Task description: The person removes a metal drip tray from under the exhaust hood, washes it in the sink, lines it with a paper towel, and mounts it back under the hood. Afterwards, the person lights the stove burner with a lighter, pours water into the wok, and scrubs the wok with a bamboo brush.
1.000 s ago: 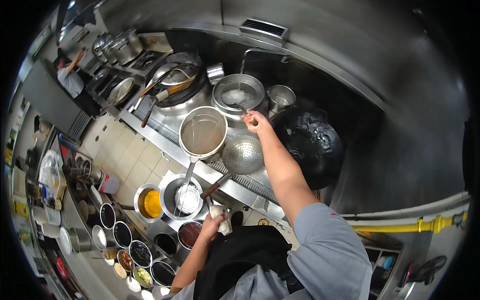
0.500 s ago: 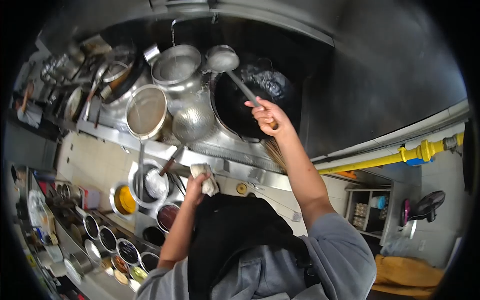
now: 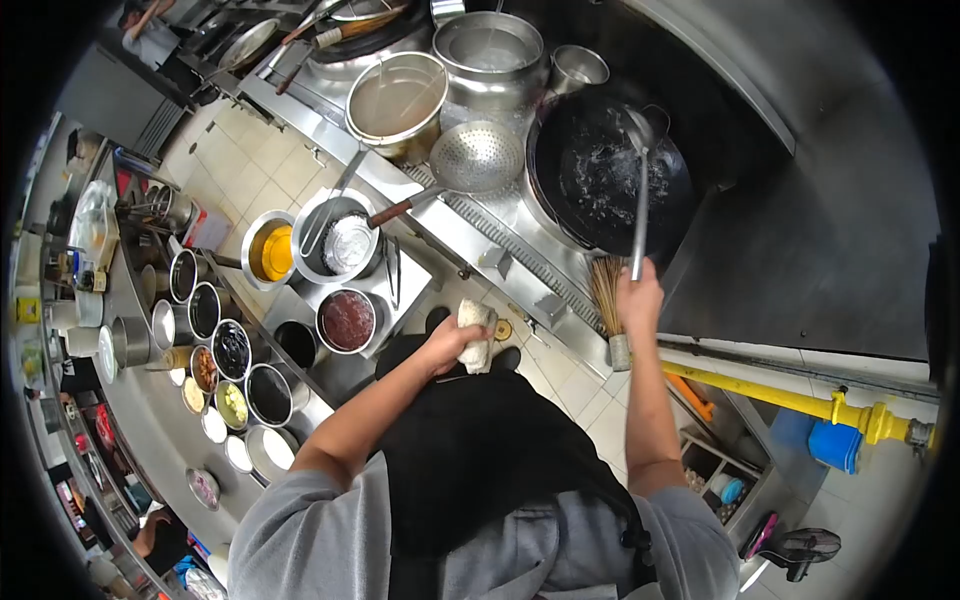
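My right hand (image 3: 640, 297) grips the handle of a long metal ladle (image 3: 641, 205), whose bowl hangs over or in the black wok (image 3: 560, 165); I cannot tell if it touches. Some clear liquid shimmers at the wok's bottom. My left hand (image 3: 455, 345) is closed around a folded whitish cloth (image 3: 478, 338) in front of the black apron. Close to my right hand, a bamboo wok brush (image 3: 608, 300) rests at the stove's edge. A perforated strainer (image 3: 478, 157) with a wooden handle lies left of the wok.
Metal pots (image 3: 490, 50) and a liquid-filled strainer pot (image 3: 397, 95) stand on the stove. To the left are a bowl of yellow liquid (image 3: 270, 250), a pot of dark red sauce (image 3: 347, 320) and several seasoning containers. A yellow pipe (image 3: 790, 392) runs at right. Other people are at far left.
The ladle has moved from beside the pots, left of the wok, to over the wok. My left hand still holds the cloth. The whole view has turned and shifted.
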